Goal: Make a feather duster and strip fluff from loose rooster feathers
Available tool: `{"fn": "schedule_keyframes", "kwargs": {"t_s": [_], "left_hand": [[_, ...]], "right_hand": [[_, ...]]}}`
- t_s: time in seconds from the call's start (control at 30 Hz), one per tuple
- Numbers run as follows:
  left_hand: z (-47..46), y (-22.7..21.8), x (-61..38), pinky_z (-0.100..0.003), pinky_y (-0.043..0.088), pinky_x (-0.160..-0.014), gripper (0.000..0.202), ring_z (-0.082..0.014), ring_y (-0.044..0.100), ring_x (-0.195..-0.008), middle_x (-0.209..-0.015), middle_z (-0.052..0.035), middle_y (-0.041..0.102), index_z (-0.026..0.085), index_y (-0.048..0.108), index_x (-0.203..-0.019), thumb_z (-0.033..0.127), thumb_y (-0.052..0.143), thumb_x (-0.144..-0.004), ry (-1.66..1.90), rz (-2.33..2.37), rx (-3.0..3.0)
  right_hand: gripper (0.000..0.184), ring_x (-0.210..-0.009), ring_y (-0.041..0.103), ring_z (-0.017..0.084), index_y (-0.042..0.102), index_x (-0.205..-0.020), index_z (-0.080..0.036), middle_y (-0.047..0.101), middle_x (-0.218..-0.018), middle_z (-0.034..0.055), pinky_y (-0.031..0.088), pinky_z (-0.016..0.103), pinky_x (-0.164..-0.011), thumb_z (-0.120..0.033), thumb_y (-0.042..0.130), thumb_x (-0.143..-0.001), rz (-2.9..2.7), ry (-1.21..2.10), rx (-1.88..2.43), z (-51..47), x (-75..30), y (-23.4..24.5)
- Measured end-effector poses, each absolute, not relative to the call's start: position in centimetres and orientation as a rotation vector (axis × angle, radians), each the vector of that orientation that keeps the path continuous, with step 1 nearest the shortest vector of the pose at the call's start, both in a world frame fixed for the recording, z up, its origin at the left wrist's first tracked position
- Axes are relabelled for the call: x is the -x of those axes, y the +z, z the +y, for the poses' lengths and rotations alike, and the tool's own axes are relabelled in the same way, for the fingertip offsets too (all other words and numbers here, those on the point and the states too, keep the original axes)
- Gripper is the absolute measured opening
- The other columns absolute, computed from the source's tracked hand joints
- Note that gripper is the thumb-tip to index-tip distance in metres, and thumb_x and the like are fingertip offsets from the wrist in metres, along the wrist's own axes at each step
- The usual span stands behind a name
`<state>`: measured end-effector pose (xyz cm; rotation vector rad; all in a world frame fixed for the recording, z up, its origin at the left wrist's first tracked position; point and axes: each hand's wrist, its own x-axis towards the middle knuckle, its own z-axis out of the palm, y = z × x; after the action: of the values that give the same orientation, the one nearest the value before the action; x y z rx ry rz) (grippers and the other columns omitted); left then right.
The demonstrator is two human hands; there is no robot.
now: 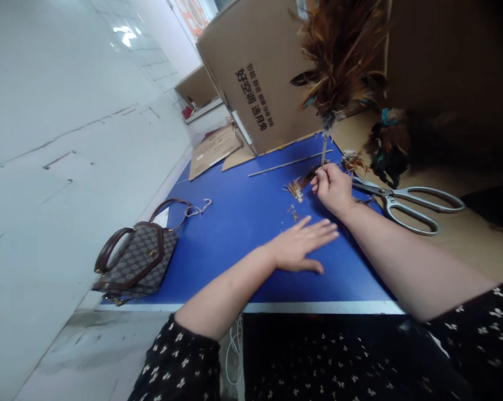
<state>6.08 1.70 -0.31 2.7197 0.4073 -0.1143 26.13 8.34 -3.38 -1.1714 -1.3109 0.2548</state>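
- A patterned handbag (136, 262) was seen at the edge of the blue table (234, 223), at nine o'clock of the hands and well apart.
- The left hand (301, 245) was laid flat, fingers stretched and slightly spread, with nothing held.
- Loose feathers (296, 189) were seen unbound at eleven o'clock of it.
- The right hand (332, 189) was closed, fingertips pinching the duster stick (324, 149). The feather duster (338, 61) at twelve o'clock was judged largely bound, its lower stick bare.
- Scissors (405, 203) were found at three o'clock, and the back was crowded by a cardboard box (255, 83).
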Motion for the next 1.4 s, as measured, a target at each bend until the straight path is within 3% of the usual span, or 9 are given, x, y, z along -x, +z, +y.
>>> {"fn": "schedule_keyframes", "kwargs": {"t_s": [0.13, 0.27, 0.4, 0.63, 0.87, 1.0, 1.17, 1.33, 1.4], "left_hand": [[5.7, -1.5, -4.0, -0.059, -0.007, -0.127, 0.089, -0.0297, -0.001, -0.162, -0.174, -0.0128, 0.008, 0.025, 0.008, -0.168, 0.074, 0.031, -0.097, 0.148, 0.903, -2.822], [5.4, -1.3, -2.5, -0.064, -0.01, -0.125, 0.109, -0.0347, -0.011, -0.16, -0.173, -0.0181, -0.005, 0.022, -0.01, -0.166, 0.082, 0.037, -0.089, 0.361, 1.12, -2.881], [2.4, -0.4, -0.7, -0.065, -0.013, -0.123, 0.104, -0.0359, -0.003, -0.161, -0.175, -0.015, 0.006, 0.029, -0.002, -0.167, 0.083, 0.037, -0.087, 0.352, 1.04, -2.93], [-1.1, -2.0, 6.7, -0.064, -0.007, -0.125, 0.096, -0.0344, 0.008, -0.161, -0.172, -0.0199, 0.017, 0.023, 0.008, -0.168, 0.081, 0.023, -0.092, 0.556, 1.373, -2.754], [-0.9, -4.4, 9.8, -0.06, 0.006, -0.127, 0.087, -0.0317, 0.019, -0.16, -0.169, -0.0193, 0.028, 0.021, 0.021, -0.166, 0.075, 0.023, -0.098, 0.696, 1.515, -2.603], [-0.6, -4.4, 9.4, -0.06, 0.006, -0.129, 0.082, -0.0322, 0.025, -0.158, -0.168, -0.0138, 0.034, 0.026, 0.029, -0.163, 0.075, 0.033, -0.097, 0.697, 1.474, -2.607], [-0.6, -4.6, 9.5, -0.059, 0.012, -0.129, 0.07, -0.029, 0.032, -0.156, -0.169, 0.0037, 0.033, 0.041, 0.031, -0.16, 0.074, 0.032, -0.098, 0.74, 1.549, -2.582], [-0.7, -4.2, 9.4, -0.056, 0.013, -0.129, 0.076, -0.0299, 0.032, -0.155, -0.165, -0.014, 0.04, 0.023, 0.042, -0.157, 0.071, 0.031, -0.1, 0.751, 1.522, -2.579], [-0.6, -4.1, 9.3, -0.057, 0.015, -0.128, 0.076, -0.0293, 0.033, -0.155, -0.164, -0.016, 0.041, 0.022, 0.044, -0.156, 0.07, 0.028, -0.1, 0.753, 1.53, -2.588]], "right_hand": [[0.034, -0.054, 0.065, 0.017, 0.053, -0.087, -0.026, 0.072, -0.069, 0.0013, 0.054, 0.03, -0.062, -0.052, 0.042, -0.105, -1.326, 0.274, 1.168, 8.3, -26.0, -3.4], [0.032, -0.053, 0.065, 0.017, 0.053, -0.087, -0.026, 0.071, -0.068, 0.0007, 0.054, 0.031, -0.065, -0.049, 0.042, -0.106, -1.338, 0.261, 1.174, 8.5, -26.0, -3.5], [0.032, -0.056, 0.065, 0.017, 0.053, -0.087, -0.025, 0.071, -0.069, 0.0008, 0.054, 0.032, -0.066, -0.05, 0.044, -0.106, -1.342, 0.241, 1.171, 8.9, -26.0, -3.9], [0.035, -0.063, 0.067, 0.019, 0.055, -0.088, -0.025, 0.067, -0.066, -0.0001, 0.059, 0.038, -0.077, -0.055, 0.047, -0.105, -1.348, 0.175, 1.105, 10.4, -25.8, -5.2], [0.046, -0.088, 0.073, 0.018, 0.051, -0.103, -0.019, 0.065, -0.077, -0.0016, 0.058, 0.042, -0.092, -0.058, 0.027, -0.11, -1.435, 0.24, 1.092, 11.0, -26.0, -6.3], [0.054, -0.085, 0.074, 0.018, 0.05, -0.104, -0.02, 0.062, -0.076, -0.002, 0.058, 0.044, -0.092, -0.061, 0.016, -0.109, -1.472, 0.206, 1.14, 10.8, -25.9, -6.2], [0.051, -0.083, 0.072, 0.015, 0.047, -0.103, -0.022, 0.063, -0.078, -0.002, 0.057, 0.038, -0.093, -0.058, 0.011, -0.11, -1.538, 0.162, 1.277, 10.5, -25.4, -5.6], [0.038, -0.072, 0.067, 0.008, 0.044, -0.094, -0.022, 0.063, -0.073, -0.0048, 0.057, 0.027, -0.087, -0.05, 0.027, -0.112, -1.527, 0.202, 1.384, 9.9, -25.3, -4.3], [0.033, -0.069, 0.066, 0.004, 0.045, -0.095, -0.018, 0.062, -0.072, -0.0054, 0.054, 0.023, -0.087, -0.038, 0.026, -0.114, -1.503, 0.206, 1.393, 9.9, -25.4, -4.1]]}}
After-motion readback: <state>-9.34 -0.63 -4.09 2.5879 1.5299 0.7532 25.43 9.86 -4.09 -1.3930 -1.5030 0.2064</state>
